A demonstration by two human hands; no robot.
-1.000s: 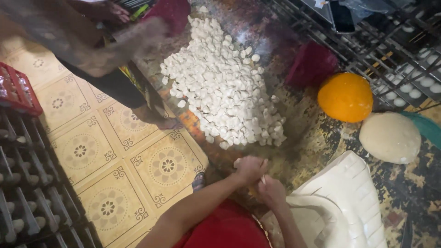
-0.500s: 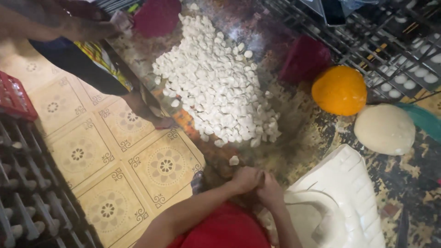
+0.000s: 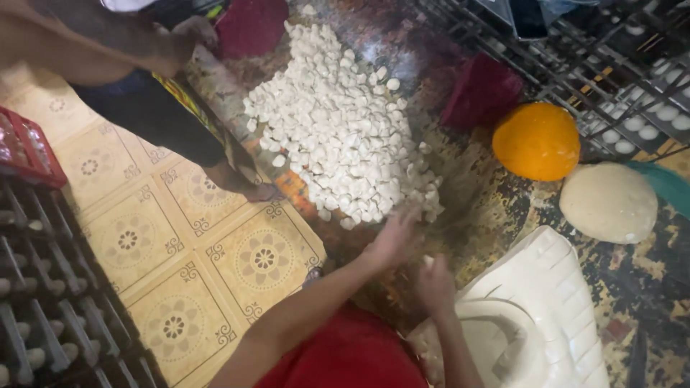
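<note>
A big pile of small white dough pieces (image 3: 345,129) lies on a dark mottled surface. My left hand (image 3: 394,241) is blurred, fingers spread, at the near edge of the pile. My right hand (image 3: 435,285) sits just behind it with fingers curled around a small white dough piece (image 3: 428,260) at its tips. Both forearms come up from the bottom over my red clothing (image 3: 352,356).
Another person's arm (image 3: 86,54) and foot (image 3: 251,190) are at the upper left on patterned tiles. An orange ball (image 3: 535,140), a pale dough ball (image 3: 607,201) and a white plastic moulded object (image 3: 546,309) lie right. Black racks (image 3: 43,294) stand left and top right.
My hands were pressed together near the white plastic object; now the left hand has swung out to the pile's edge. The other person's body has shifted to the upper left.
</note>
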